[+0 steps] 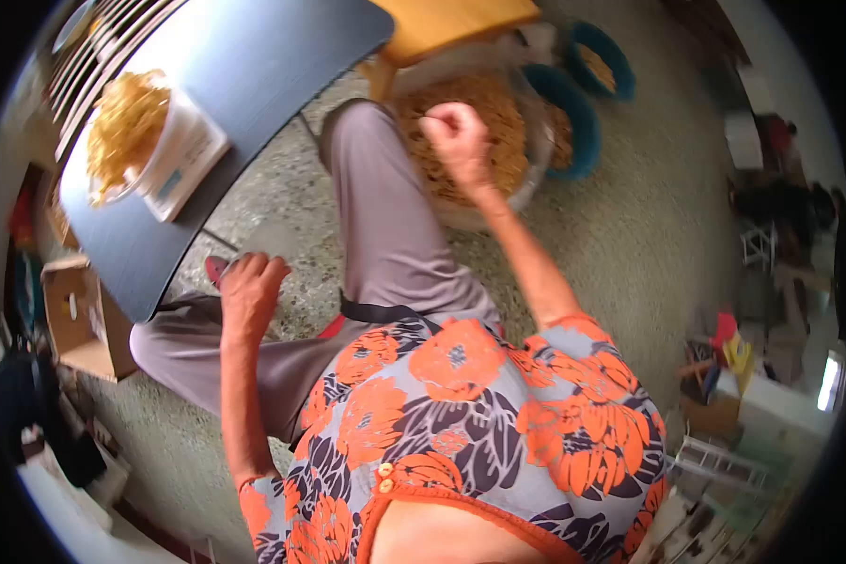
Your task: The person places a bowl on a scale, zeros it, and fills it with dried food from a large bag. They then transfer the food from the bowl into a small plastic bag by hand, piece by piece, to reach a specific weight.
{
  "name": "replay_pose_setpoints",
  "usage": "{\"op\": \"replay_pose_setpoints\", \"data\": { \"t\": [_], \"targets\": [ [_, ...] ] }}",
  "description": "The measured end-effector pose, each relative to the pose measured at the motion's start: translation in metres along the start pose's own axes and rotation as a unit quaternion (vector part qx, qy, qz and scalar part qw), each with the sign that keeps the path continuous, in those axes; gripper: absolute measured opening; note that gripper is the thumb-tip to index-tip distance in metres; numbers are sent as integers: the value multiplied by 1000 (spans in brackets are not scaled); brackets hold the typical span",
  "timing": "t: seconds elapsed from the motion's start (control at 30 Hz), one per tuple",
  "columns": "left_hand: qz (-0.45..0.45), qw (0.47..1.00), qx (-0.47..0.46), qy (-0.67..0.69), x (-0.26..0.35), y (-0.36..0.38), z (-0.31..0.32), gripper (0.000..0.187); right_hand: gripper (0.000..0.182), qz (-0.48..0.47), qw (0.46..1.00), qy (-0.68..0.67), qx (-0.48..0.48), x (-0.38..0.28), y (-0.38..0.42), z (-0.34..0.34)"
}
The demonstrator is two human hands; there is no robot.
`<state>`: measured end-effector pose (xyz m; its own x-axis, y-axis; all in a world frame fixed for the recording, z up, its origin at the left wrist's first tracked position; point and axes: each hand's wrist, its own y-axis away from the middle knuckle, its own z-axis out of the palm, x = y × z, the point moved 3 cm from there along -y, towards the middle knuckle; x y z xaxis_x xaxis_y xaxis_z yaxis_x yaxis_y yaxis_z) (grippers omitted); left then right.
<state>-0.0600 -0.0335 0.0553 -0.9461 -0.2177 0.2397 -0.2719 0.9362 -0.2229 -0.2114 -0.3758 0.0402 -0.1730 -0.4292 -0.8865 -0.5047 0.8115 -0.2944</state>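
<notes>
My right hand [459, 143] is closed, fingers curled together, above a wide container lined with clear plastic and full of small brown pieces [498, 117]. Whatever its fingers may hold is hidden. Beside my bent left leg, my left hand [252, 287] hangs with its loosely bent fingers apart and pointing down. No object shows in it. Just past its fingers is a small dark red thing [216, 270], perhaps footwear. On the dark table [282, 56] a white bowl [164, 141] heaped with glossy yellow-brown strips [127, 127] stands on a white scale-like box [193, 164].
Two teal tubs [587, 141] with brown contents stand past the lined container. An orange-yellow stool [461, 23] is at the top. A cardboard box [80, 320] sits by the table's left end. Stacked goods and a metal rack [719, 461] line the right side.
</notes>
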Motion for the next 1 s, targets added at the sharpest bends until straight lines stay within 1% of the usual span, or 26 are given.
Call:
{"op": "replay_pose_setpoints", "data": {
  "t": [0.03,0.07,0.1,0.13,0.17,0.23,0.27,0.3,0.33,0.37,0.4,0.47,0.5,0.53,0.57,0.6,0.63,0.67,0.7,0.77,0.8,0.83,0.87,0.9,0.97,1.0],
  "targets": [
    [-30,999,-8,12,-10,7,16,10,9,3,999,24,-41,45,-8,-12],
    [-69,997,-18,25,-14,12,26,9,9,-30,999,37,-18,66,-7,-24],
    [-68,997,-22,42,-19,16,35,8,9,3,999,43,-1,62,-1,-30],
    [-75,997,-13,33,-13,14,27,8,10,49,998,-7,-33,41,3,-23],
    [-62,998,11,23,-4,4,13,8,13,100,992,-49,-66,9,9,-20],
    [-28,998,4,62,3,-2,-1,10,22,30,989,-33,-142,-70,30,11],
    [-16,999,-7,50,7,-3,-7,11,25,-84,978,-34,-186,-112,34,32],
    [0,999,-18,41,10,-3,-12,13,29,-197,955,-34,-221,-144,42,53],
    [-5,999,-15,34,12,2,-25,13,33,-240,945,-13,-223,-161,58,79],
    [30,999,-5,33,22,0,-36,15,37,-279,933,7,-226,-163,66,95],
    [67,997,4,33,30,2,-46,16,37,-282,932,1,-228,-154,69,104],
    [76,997,-5,25,40,10,-59,17,29,-282,884,35,-371,-136,80,126],
    [87,996,-14,23,46,13,-63,18,29,-284,884,35,-371,-139,74,127],
    [90,995,-34,37,50,17,-66,20,22,-135,892,5,-432,-137,66,129],
    [88,995,-31,37,54,20,-63,20,17,20,875,-24,-483,-132,62,132],
    [83,994,-27,69,59,22,-60,20,13,-67,895,-1,-441,-138,59,133],
    [78,992,-23,100,62,22,-58,19,13,-72,894,0,-442,-137,62,135],
    [42,994,-37,98,64,23,-55,18,15,-104,878,10,-467,-133,70,138],
    [41,994,-34,97,62,25,-56,18,16,-136,860,20,-492,-135,75,139],
    [-19,994,-6,110,51,29,-57,15,15,-138,849,12,-509,-137,72,140],
    [-39,987,15,157,51,28,-67,17,14,-75,854,-35,-514,-136,69,141],
    [-39,987,16,155,55,26,-79,17,13,-12,853,-82,-515,-135,67,141],
    [-58,981,41,182,58,24,-94,19,15,2,827,-103,-552,-133,69,145],
    [-79,973,64,208,59,24,-102,21,15,-1,826,-104,-554,-141,69,144],
    [-78,979,64,176,51,34,-107,22,15,1,807,-96,-583,-161,67,143],
    [-77,984,61,148,48,35,-111,23,21,-48,818,-103,-564,-162,68,148]
  ]
}}
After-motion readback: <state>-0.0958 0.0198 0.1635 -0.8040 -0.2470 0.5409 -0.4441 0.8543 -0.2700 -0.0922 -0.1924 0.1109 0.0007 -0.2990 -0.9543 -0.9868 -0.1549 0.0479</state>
